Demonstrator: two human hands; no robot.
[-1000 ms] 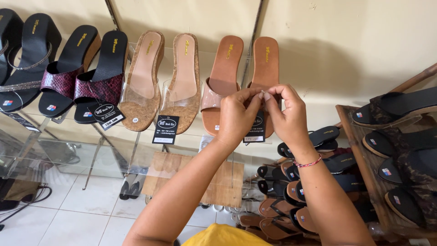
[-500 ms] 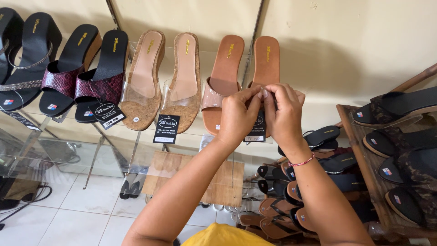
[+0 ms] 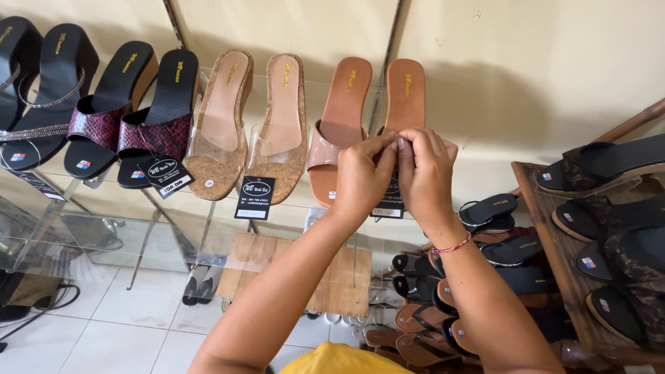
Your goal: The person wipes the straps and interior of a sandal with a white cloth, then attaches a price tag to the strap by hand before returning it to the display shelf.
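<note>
A pair of tan-brown slide sandals leans on the wall rack; the left one (image 3: 341, 128) shows in full, the right one (image 3: 404, 93) is half covered by my hands. My left hand (image 3: 361, 176) and my right hand (image 3: 425, 173) meet fingertip to fingertip over the right sandal's strap, pinching something small there that I cannot make out. A black price tag (image 3: 391, 204) hangs below that sandal, mostly hidden behind my hands. A red thread bracelet (image 3: 454, 246) circles my right wrist.
Cork sandals with clear straps (image 3: 253, 125) and a black tag (image 3: 254, 197) hang to the left, then maroon-strap black wedges (image 3: 131, 118). A wooden rack (image 3: 554, 263) with black sandals stands right. More sandals (image 3: 422, 318) lie on the tiled floor below, by a glass shelf (image 3: 76, 235).
My two hands have shifted slightly lower over the right sandal's strap, with the fingertips still pinched together. Nothing else has moved.
</note>
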